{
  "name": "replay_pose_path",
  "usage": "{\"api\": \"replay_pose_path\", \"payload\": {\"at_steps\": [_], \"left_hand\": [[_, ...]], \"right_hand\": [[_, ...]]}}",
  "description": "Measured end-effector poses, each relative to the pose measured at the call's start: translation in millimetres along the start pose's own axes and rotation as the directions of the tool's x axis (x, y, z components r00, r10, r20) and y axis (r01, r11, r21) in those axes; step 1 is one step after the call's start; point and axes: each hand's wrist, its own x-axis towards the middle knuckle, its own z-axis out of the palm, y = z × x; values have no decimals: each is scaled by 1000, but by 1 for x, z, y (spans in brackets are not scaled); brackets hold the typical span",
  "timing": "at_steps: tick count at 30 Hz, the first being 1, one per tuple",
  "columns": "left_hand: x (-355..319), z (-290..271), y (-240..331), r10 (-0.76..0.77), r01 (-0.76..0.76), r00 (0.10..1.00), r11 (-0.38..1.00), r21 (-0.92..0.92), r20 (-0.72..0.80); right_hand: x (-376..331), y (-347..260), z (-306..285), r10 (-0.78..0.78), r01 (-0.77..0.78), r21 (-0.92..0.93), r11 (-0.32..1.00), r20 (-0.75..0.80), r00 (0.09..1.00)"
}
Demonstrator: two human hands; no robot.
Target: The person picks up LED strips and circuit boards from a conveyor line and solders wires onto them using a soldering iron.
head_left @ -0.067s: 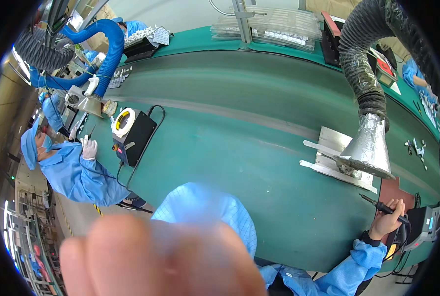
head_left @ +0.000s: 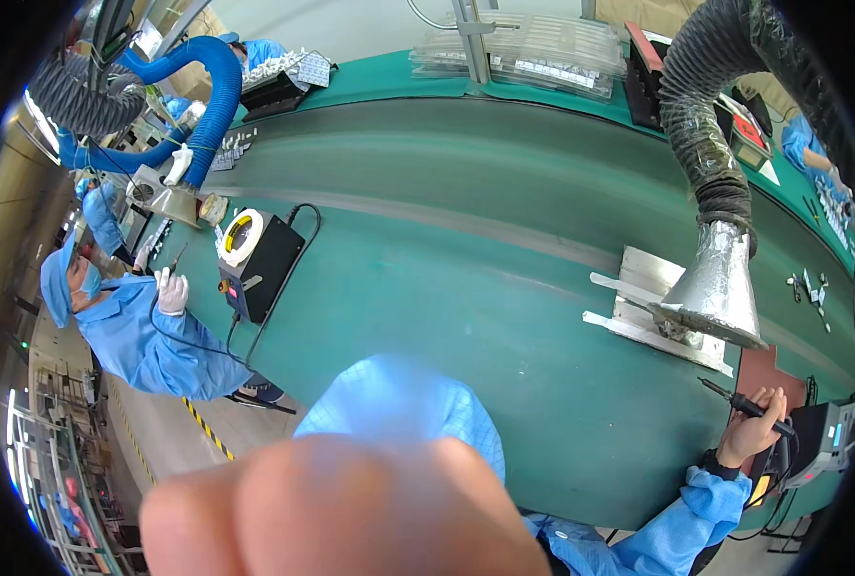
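A blurry hand (head_left: 341, 509) is right by the camera, fingers curled; what it grips, if anything, cannot be told. A blue cap (head_left: 399, 403) is just behind it. The table (head_left: 447, 298) work looks not yet started.

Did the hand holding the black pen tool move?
No. The hand with the soldering iron sits in the same spot below the silver funnel hood.

A blurred hand (head_left: 341, 509) fills the lower middle of the frame, right against the lens — which hand it is cannot be told. Behind it sits a blue cap (head_left: 399, 403). At lower right a co-worker's hand (head_left: 749, 432) holds a soldering iron (head_left: 735, 401) beside the green conveyor belt (head_left: 466, 278), under a silver fume hood (head_left: 715, 288).
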Motion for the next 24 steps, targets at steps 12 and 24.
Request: {"api": "replay_pose_path", "payload": {"at_steps": [12,24], "left_hand": [[-16,21,-7,201,-239,897,970,-51,-393],[0,23,-11,507,-526,845,844,-99,-171]], "right_hand": [[5,1,-5,-19,19,-3,1000,-28,999],[4,7,-7,-37,35,43,998,55,998]]}}
